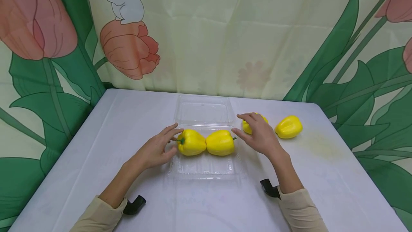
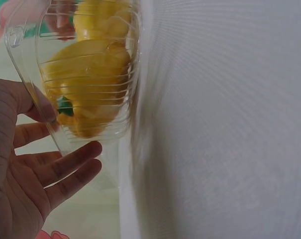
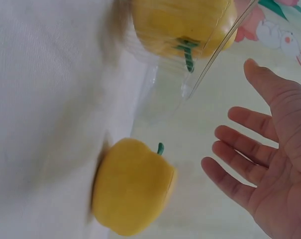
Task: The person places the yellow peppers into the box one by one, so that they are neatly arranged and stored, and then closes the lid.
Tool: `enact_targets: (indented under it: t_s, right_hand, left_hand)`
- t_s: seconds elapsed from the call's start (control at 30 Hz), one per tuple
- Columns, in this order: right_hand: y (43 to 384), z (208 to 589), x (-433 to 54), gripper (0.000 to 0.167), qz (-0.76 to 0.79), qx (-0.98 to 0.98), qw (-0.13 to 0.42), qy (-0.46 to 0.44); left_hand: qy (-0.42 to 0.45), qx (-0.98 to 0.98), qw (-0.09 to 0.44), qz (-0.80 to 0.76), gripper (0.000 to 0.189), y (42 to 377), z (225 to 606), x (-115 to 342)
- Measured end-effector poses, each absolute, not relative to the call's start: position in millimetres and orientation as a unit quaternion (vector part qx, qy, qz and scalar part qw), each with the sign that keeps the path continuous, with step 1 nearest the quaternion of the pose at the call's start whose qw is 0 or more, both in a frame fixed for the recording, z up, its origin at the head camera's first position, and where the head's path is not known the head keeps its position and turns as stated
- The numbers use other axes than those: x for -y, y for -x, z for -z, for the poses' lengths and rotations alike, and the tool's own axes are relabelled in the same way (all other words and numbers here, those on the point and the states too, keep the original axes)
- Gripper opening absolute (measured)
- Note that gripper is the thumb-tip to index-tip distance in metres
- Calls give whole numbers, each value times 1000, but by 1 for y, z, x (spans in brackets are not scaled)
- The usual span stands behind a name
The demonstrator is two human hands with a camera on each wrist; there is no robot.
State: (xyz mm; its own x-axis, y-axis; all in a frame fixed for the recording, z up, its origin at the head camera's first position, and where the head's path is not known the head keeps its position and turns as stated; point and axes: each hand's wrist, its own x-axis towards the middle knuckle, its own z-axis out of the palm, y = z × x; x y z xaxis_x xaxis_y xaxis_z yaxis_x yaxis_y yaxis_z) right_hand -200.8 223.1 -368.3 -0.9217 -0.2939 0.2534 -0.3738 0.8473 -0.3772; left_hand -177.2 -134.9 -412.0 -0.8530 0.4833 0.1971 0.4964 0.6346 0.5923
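Observation:
Two yellow bell peppers lie end to end in a clear plastic container (image 1: pixel 206 168), the left pepper (image 1: pixel 194 143) with its green stem to the left, the right pepper (image 1: pixel 221 144) with its stem to the right. My left hand (image 1: pixel 159 149) is at the container's left side, fingers spread; in the left wrist view its thumb (image 2: pixel 41 105) is at the rim. Beyond the container's right side, my right hand (image 1: pixel 259 133) hovers with loosely extended fingers and holds nothing. It partly hides a third pepper (image 1: pixel 246 128) on the table.
Another yellow pepper (image 1: pixel 289 127) lies farther right on the white-covered table (image 1: pixel 80 160). The container's clear lid (image 1: pixel 206 112) is folded back flat behind it. A printed curtain (image 1: pixel 206 46) hangs behind the table's far edge. Black wrist mounts (image 1: pixel 135 205) protrude from both sleeves.

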Motion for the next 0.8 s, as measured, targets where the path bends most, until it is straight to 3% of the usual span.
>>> enact_targets:
  t_s: [0.37,0.8]
  right_hand:
    - [212,373,-240,57,-220,956,119,-156]
    - [219,378,-254,63,-233,959,110,-121]
  left_hand:
    - [267,906,8,328,59,177,410,134]
    - [268,905,12,330,59,177,410,133]
